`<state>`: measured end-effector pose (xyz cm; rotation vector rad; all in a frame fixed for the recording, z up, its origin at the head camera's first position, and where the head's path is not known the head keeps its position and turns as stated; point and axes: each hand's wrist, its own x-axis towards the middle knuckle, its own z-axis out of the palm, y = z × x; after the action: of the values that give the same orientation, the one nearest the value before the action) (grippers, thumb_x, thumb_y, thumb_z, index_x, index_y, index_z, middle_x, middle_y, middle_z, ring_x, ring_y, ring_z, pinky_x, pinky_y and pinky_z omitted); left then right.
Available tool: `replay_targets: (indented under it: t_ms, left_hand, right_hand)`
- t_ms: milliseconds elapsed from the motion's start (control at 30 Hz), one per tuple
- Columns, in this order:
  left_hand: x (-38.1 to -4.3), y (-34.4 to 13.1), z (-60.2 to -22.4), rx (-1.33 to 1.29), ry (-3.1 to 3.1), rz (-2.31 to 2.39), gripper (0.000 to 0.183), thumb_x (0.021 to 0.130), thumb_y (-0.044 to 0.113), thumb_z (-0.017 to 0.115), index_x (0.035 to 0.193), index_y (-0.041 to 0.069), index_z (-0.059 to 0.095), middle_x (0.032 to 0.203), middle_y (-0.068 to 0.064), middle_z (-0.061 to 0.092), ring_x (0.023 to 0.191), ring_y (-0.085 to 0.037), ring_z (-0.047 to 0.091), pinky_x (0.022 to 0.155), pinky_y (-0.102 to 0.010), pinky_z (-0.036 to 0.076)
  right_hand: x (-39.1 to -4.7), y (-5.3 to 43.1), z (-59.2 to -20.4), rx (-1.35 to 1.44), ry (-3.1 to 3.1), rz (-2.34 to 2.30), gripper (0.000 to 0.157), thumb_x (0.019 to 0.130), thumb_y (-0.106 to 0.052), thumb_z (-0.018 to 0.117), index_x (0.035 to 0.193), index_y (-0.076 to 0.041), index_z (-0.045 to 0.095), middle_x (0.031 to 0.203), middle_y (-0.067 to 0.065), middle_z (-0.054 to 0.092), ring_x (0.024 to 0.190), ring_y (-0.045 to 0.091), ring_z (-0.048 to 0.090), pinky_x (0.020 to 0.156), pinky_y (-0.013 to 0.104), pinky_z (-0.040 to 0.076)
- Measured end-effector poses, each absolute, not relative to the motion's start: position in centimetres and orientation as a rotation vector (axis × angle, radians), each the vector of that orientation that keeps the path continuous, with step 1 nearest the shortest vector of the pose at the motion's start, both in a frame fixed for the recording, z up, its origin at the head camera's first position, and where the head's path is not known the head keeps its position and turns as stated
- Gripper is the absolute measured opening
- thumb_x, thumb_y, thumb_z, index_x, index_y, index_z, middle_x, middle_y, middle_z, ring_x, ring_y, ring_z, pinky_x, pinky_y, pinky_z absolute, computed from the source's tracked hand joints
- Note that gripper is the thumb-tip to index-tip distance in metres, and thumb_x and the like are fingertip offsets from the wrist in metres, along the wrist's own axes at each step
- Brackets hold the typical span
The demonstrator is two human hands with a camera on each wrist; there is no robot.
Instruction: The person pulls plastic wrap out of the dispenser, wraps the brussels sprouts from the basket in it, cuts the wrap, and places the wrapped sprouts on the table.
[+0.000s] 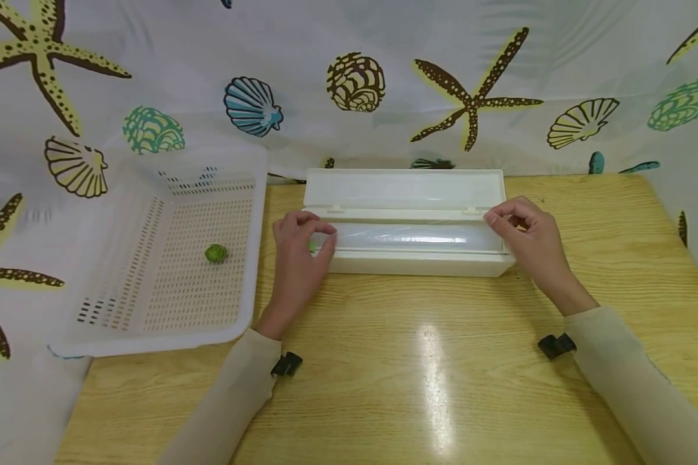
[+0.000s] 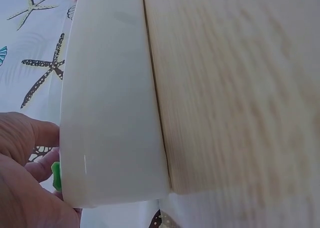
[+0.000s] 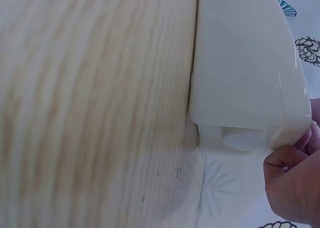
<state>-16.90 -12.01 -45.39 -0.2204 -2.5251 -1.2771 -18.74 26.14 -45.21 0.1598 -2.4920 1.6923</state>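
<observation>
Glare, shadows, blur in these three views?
Head: glare streak on the wooden tabletop, bright highlight on the clear film roll, soft shadow beside the right sleeve; left wrist: tabletop grain soft and smeared; right wrist: grain soft too, outer edge of the white dispenser box bowed, possibly lens distortion.

- White plastic box [image 1: 419, 265]: long, lid [image 1: 404, 188] open at back, lying L–R on tabletop [image 1: 360, 361]; L hand [image 1: 299, 252] at L end, R hand [image 1: 532, 236] at R end.
- Clear film roll [image 1: 407, 237]: shiny, horiz. inside box, green pc [image 2: 57, 176] at L end.
</observation>
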Motion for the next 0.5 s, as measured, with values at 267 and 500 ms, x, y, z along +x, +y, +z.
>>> replay_targets:
  t_ms: [267, 500]
  left_hand:
    - [-17.11, -12.3, -45.63, -0.212, -2.512, -1.274, 0.008, 0.103, 0.006, 0.076, 0.1, -0.002, 0.078, 0.121, -0.017, 0.06, 0.124, -0.04, 0.044, 0.102, -0.056, 0.043]
    - [-17.22, -12.36, -45.47, -0.201, -2.476, -1.273, 0.013, 0.103, 0.008, 0.078, 0.098, -0.004, 0.078, 0.114, -0.018, 0.063, 0.112, -0.04, 0.049, 0.088, -0.049, 0.043]
  right_hand:
    - [-18.66, 26.14, -45.17, 0.158, -2.509, 1.703, 0.026, 0.109, -0.019, 0.071, 0.113, 0.007, 0.074, 0.103, -0.002, 0.063, 0.088, 0.017, 0.049, 0.071, 0.023, 0.039]
    - [-18.6, 26.22, -45.33, 0.19, -2.495, 1.68, 0.024, 0.109, -0.018, 0.071, 0.113, 0.006, 0.075, 0.107, 0.0, 0.065, 0.091, 0.016, 0.053, 0.074, 0.021, 0.044]
